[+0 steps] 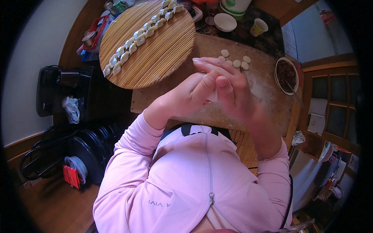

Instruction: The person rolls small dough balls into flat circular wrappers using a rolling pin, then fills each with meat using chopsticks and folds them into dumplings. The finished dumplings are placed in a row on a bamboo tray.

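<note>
My left hand (189, 91) and my right hand (237, 90) are pressed together above a floured wooden board (271, 109). Between my palms and thumbs shows a small pale piece of dough (213, 95), probably a dumpling; most of it is hidden by my fingers. Beyond my right hand lie several round dough wrappers (237, 63), a few partly covered by the fingers. At the board's right edge stands a white bowl of dark filling (284, 72) with a utensil (295, 93) leaning out. A round reed tray (163, 59) at the upper left carries two rows of dumplings (141, 39).
Behind the board are a white bowl (225, 22), a paper cup (258, 27) and a white-and-green bucket (234, 8). A red basket (97, 32) sits left of the tray. Black stacked stools (90, 154) stand at the lower left, near a black appliance (62, 87).
</note>
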Available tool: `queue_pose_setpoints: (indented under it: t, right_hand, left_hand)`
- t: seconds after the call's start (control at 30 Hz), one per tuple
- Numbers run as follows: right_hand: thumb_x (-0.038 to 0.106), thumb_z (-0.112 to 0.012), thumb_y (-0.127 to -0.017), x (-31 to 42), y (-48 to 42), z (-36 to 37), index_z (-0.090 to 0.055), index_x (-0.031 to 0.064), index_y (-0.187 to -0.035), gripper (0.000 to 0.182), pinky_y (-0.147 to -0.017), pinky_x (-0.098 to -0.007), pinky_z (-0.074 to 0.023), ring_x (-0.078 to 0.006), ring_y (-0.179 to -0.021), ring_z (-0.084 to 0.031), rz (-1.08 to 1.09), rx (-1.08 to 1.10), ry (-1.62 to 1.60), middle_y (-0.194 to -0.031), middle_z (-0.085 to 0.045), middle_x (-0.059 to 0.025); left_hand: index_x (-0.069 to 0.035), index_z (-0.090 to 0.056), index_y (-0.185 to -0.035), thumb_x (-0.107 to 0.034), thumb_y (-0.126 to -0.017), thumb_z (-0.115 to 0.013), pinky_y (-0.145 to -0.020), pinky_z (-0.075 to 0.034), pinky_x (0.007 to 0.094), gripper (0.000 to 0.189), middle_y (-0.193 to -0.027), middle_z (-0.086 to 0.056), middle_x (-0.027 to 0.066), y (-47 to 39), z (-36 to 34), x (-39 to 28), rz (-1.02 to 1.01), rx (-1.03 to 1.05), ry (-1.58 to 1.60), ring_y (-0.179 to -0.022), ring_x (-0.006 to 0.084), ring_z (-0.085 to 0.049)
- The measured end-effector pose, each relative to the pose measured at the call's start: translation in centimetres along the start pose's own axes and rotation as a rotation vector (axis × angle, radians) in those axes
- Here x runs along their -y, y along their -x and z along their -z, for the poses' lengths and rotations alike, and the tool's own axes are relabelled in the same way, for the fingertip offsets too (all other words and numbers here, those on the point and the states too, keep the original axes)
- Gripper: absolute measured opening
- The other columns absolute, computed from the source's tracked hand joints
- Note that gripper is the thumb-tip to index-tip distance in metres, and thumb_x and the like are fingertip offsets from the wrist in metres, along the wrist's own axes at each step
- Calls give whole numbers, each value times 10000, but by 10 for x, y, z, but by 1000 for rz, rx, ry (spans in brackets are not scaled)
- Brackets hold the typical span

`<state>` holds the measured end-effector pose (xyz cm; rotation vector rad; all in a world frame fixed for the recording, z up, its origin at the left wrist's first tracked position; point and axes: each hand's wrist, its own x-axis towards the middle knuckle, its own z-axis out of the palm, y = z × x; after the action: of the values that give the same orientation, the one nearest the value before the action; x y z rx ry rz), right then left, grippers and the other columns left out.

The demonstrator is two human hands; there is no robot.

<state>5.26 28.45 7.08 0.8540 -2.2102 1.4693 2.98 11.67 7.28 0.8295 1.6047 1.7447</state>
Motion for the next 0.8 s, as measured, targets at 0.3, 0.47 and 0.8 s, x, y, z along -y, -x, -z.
queue_pose_setpoints:
  t: [0.3, 0.47, 0.8]
  right_hand:
    - [259, -500, -918, -7, 18, -10, -604, -56, -1098, 377, -838, -364, -495, -313, -960, -619, -92, -64, -187, -1030, -637, -196]
    - [354, -732, -745, -2, 12, -4, -538, -31, -1212, 636, -877, -347, -465, -286, -1005, -596, -226, 14, -136, -1097, -603, -173]
    - [332, -426, -969, -21, 12, -6, -525, -80, -1197, 481, -906, -368, -452, -332, -1056, -576, -112, -31, -100, -1177, -564, -221]
  left_hand:
    - [32, -522, -1111, -318, -989, -375, -780, -459, 273, 399, -1004, -589, 82, 5, 15, 16, 77, 142, 80, -887, 159, -563]
    - [6, -490, -1172, -538, -897, -513, -663, -421, 179, 610, -982, -561, 28, -5, 18, 40, -58, 223, 179, -841, 68, -522]
    - [-134, -473, -881, -622, -901, -421, -446, -155, 205, 491, -622, -303, -81, -4, -2, 22, 205, 39, 478, -507, 30, -265]
